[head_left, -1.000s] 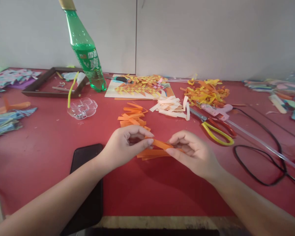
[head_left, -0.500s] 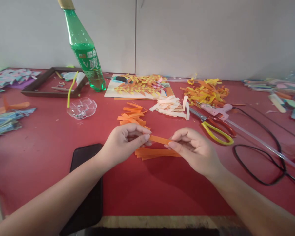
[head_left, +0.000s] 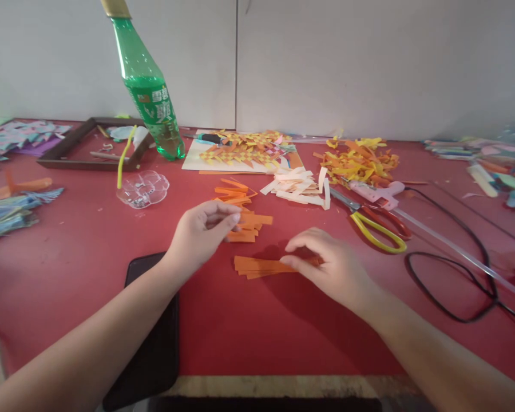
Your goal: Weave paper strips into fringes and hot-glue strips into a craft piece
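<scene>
My left hand [head_left: 199, 232] is closed in a pinch on an orange paper strip [head_left: 256, 219], holding it over the loose pile of orange strips [head_left: 236, 200] near the table's middle. My right hand [head_left: 330, 266] rests lower and to the right, fingers curled down onto the right end of a small flat stack of orange strips [head_left: 260, 266] lying on the red table [head_left: 249, 326]. The two hands are apart.
A black phone [head_left: 148, 337] lies under my left forearm. Cream strips [head_left: 300, 186], yellow-handled scissors [head_left: 371, 226], a pink glue gun [head_left: 375, 191] with black cable [head_left: 455, 269], a green bottle [head_left: 148, 91], a clear flower dish [head_left: 142, 189], a wooden frame [head_left: 88, 143] and a woven mat [head_left: 240, 150] lie around.
My left hand has carried the single orange strip up and left toward the loose pile. My right hand let go of that strip and dropped onto the flat stack.
</scene>
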A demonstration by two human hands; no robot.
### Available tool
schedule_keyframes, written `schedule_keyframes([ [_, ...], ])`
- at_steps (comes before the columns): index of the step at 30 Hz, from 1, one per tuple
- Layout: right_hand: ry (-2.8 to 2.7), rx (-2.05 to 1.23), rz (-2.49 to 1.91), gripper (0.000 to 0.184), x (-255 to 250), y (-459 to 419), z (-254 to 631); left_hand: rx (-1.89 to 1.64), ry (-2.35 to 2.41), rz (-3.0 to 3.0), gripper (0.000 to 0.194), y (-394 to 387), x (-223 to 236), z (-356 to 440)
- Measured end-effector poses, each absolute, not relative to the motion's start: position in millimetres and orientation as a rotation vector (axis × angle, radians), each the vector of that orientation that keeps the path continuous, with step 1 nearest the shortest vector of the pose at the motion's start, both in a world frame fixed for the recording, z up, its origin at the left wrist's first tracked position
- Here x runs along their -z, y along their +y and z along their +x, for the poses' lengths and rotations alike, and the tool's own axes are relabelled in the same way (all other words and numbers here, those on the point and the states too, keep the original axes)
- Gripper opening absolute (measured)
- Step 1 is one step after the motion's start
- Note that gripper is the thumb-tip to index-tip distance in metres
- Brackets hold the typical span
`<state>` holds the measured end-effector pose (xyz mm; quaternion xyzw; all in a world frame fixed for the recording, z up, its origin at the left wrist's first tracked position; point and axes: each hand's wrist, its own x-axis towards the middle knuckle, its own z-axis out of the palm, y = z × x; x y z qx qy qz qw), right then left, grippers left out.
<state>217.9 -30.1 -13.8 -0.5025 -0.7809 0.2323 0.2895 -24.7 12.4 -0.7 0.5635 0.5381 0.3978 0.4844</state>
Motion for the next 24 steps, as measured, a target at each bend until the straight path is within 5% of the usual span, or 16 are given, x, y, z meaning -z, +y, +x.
schedule_keyframes([
  [7,-2.301,-0.55,-1.313,0.01,9.5,-29.7,215.7,-1.115,1.721,1.805,0.043,16.9,4.3,-29.0],
  [14,-2.25,-0.579,-1.268,0.01,8.8,-29.0,217.9,-1.205,1.56,1.735,0.032,12.0,5.0,-27.8],
  [24,-2.165,-0.545,-1.102,0.008,6.4,-34.7,214.4,-0.779,0.971,1.782,0.035,-1.9,-7.8,-21.1],
])
